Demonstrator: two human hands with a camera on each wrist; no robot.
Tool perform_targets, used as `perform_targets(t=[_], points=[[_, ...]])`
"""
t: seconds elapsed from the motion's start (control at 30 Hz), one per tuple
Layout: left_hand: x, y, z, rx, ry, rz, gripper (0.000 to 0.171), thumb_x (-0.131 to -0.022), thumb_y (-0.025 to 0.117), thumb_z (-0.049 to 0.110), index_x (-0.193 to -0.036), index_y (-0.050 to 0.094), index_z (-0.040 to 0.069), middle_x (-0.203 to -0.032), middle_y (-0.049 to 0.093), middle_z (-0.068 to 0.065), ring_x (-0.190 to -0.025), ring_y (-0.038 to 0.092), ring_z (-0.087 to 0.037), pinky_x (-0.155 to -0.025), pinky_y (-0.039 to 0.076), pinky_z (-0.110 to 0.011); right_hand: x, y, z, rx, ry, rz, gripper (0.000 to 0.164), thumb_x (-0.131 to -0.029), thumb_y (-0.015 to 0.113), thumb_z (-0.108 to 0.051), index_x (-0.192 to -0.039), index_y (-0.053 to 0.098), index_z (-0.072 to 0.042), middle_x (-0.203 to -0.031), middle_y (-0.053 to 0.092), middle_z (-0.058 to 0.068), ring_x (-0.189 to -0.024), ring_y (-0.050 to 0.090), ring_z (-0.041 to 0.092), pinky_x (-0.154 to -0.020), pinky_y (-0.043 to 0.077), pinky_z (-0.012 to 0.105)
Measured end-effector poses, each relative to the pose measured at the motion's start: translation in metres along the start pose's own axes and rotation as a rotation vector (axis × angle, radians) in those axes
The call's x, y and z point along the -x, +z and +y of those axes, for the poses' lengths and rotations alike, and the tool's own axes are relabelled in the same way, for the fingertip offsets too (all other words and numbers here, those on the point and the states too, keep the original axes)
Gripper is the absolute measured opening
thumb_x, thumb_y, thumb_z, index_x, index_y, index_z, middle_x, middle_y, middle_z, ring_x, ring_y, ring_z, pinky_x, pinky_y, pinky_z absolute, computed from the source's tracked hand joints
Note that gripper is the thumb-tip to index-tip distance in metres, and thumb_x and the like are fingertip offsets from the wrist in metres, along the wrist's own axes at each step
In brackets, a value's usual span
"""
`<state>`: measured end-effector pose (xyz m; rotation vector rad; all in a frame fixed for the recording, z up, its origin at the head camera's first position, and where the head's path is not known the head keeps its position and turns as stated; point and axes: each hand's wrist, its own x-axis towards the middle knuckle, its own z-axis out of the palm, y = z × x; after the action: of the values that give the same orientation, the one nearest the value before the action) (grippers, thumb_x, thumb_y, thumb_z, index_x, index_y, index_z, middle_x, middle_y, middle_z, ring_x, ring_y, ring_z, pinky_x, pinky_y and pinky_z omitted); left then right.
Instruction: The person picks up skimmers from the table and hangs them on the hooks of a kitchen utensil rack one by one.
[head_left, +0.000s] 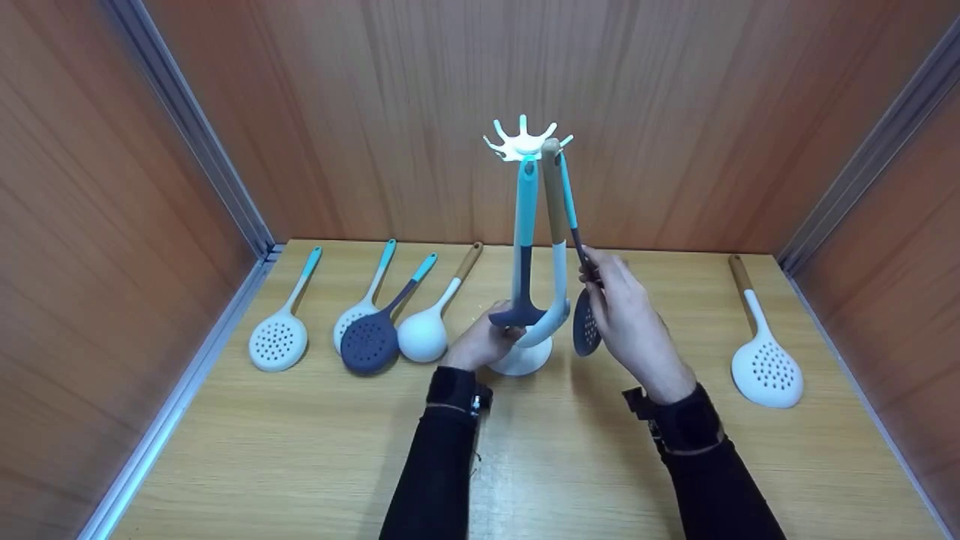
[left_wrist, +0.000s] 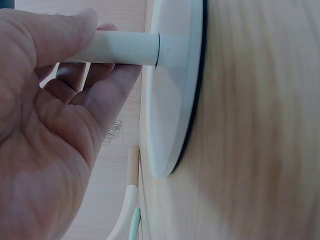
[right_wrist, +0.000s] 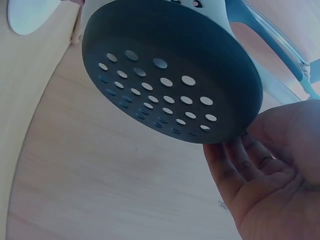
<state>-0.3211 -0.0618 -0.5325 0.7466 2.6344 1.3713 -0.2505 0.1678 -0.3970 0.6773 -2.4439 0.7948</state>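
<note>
Left hand on stand, right hand pinching dark skimmer

Left hand (head_left: 482, 343) curled round the white pole (left_wrist: 122, 48), thumb one side, fingers the other, just above the round base (head_left: 523, 364). Base sits flat on the table (head_left: 555, 472), pole upright, pronged top (head_left: 523, 142) up high.

Right hand (head_left: 630, 311) pinching the dark skimmer (head_left: 586, 330) between thumb and fingers, low on its neck near the head. Skimmer upright on the right side of the stand, head down and off the table, blue handle end right by the prongs; can't tell if it's hooked.

Also upright at the stand, handles up: dark-headed utensil with blue handle (head_left: 527, 202), and white ladle with brown handle (head_left: 556, 195), heads near the left hand.

Lying left of stand: white skimmer with blue handle (head_left: 277, 343) farthest out; then a second white skimmer (head_left: 343, 319), partly covered by another dark skimmer (head_left: 370, 346); then a round white ladle (head_left: 422, 335), near the left hand. Far right, well apart: white skimmer with brown handle (head_left: 767, 373).

Wood panels (head_left: 375, 112) behind and both sides.
</note>
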Motion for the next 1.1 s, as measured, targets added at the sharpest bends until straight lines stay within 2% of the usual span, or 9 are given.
perform_targets(t=[0.13, 0.33, 0.43, 0.67, 0.83, 1.1], points=[[0.000, 0.000, 0.000, 0.001, -0.014, -0.004, 0.014, -0.099, 0.063, 0.003, -0.103, 0.064, 0.017, -0.109, 0.060, -0.015, -0.104, 0.051, -0.022, -0.096, 0.046, -0.043, 0.000, 0.002, 0.000, 0.006, 0.013, -0.018, 0.049, -0.103, 0.055, 0.002, -0.150, 0.044, -0.008, -0.125, 0.060, 0.010, -0.114, 0.066, 0.022, -0.097, 0.056, 0.039], [0.000, 0.000, 0.001, -0.029, -0.009, 0.004, 0.013, -0.099, 0.063, 0.003, -0.105, 0.063, 0.015, -0.104, 0.054, -0.005, -0.105, 0.049, -0.022, -0.097, 0.046, -0.042, -0.001, 0.006, 0.003, 0.017, 0.010, -0.019, 0.052, -0.102, 0.057, 0.004, -0.151, 0.043, -0.008, -0.126, 0.059, 0.012, -0.118, 0.065, 0.026, -0.097, 0.056, 0.040], [0.000, 0.000, 0.001, -0.025, -0.026, 0.005, 0.013, -0.099, 0.063, 0.004, -0.105, 0.064, 0.016, -0.105, 0.053, -0.003, -0.106, 0.050, -0.022, -0.099, 0.046, -0.043, -0.001, 0.009, 0.005, 0.023, 0.009, -0.018, 0.052, -0.102, 0.057, 0.004, -0.150, 0.043, -0.007, -0.127, 0.059, 0.013, -0.119, 0.065, 0.027, -0.097, 0.056, 0.040], [0.000, 0.000, 0.002, -0.016, -0.054, 0.005, 0.017, -0.099, 0.063, 0.004, -0.109, 0.066, 0.018, -0.111, 0.056, -0.003, -0.110, 0.051, -0.023, -0.103, 0.045, -0.046, -0.001, 0.012, 0.009, 0.029, 0.025, -0.040, 0.051, -0.103, 0.055, 0.002, -0.151, 0.042, -0.006, -0.131, 0.059, 0.016, -0.124, 0.063, 0.030, -0.100, 0.055, 0.043], [0.001, 0.000, 0.002, -0.017, -0.050, 0.002, 0.018, -0.100, 0.063, 0.005, -0.111, 0.066, 0.019, -0.110, 0.057, -0.003, -0.109, 0.051, -0.022, -0.102, 0.046, -0.045, -0.001, 0.014, 0.012, 0.028, 0.035, -0.043, 0.049, -0.104, 0.055, 0.000, -0.151, 0.041, -0.005, -0.134, 0.059, 0.017, -0.126, 0.062, 0.031, -0.102, 0.053, 0.043], [0.000, 0.000, 0.000, 0.006, -0.053, -0.001, 0.019, -0.100, 0.062, 0.004, -0.107, 0.066, 0.021, -0.113, 0.059, -0.010, -0.109, 0.052, -0.025, -0.099, 0.046, -0.045, -0.002, 0.016, 0.015, 0.046, 0.051, -0.046, 0.050, -0.105, 0.054, -0.001, -0.153, 0.041, -0.005, -0.138, 0.059, 0.018, -0.130, 0.060, 0.030, -0.104, 0.052, 0.043]])
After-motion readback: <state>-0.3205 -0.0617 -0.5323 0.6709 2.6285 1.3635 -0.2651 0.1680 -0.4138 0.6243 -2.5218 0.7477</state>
